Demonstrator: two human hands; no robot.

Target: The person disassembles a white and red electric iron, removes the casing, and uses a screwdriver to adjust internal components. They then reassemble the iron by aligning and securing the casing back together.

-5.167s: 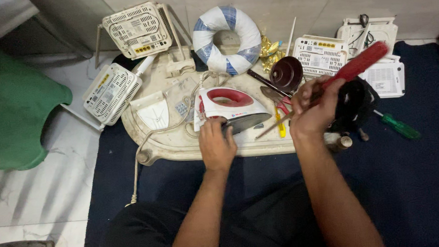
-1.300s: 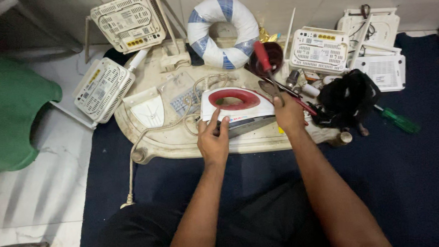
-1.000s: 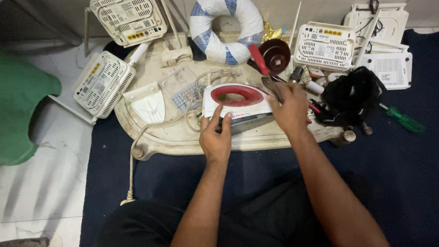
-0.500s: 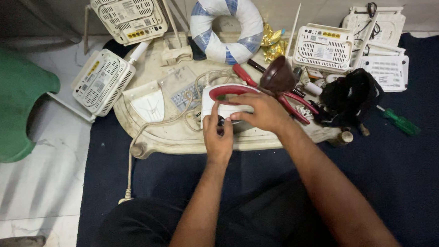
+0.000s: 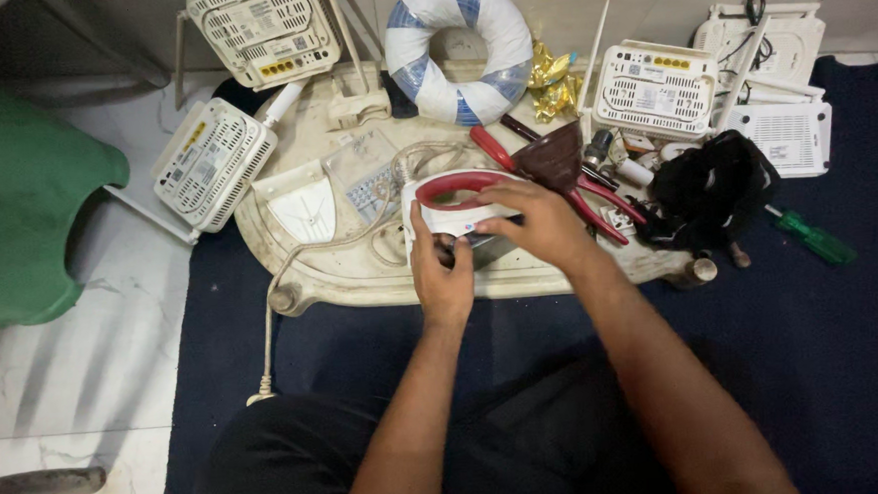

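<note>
A white clothes iron with a red handle (image 5: 451, 198) lies on a low cream plastic table (image 5: 340, 272). My left hand (image 5: 440, 267) grips its near rear end from below. My right hand (image 5: 538, 222) rests over its right side, fingers curled on the body. The iron's cord (image 5: 304, 252) runs left across the table and down to the floor. A red-handled tool (image 5: 494, 149) and a dark brown bowl-shaped part (image 5: 555, 161) lie just beyond my right hand.
White routers (image 5: 212, 161) (image 5: 257, 31) (image 5: 656, 87) (image 5: 779, 139) ring the table. A white and blue ring (image 5: 459, 45) stands at the back. A black bundle (image 5: 711, 188) and a green screwdriver (image 5: 814, 239) lie right, on a dark blue mat (image 5: 845, 356). A green seat (image 5: 16, 199) stands left.
My right hand put the red-handled tool down behind the iron and came onto the iron's right side. My left hand stayed on the iron's near end.
</note>
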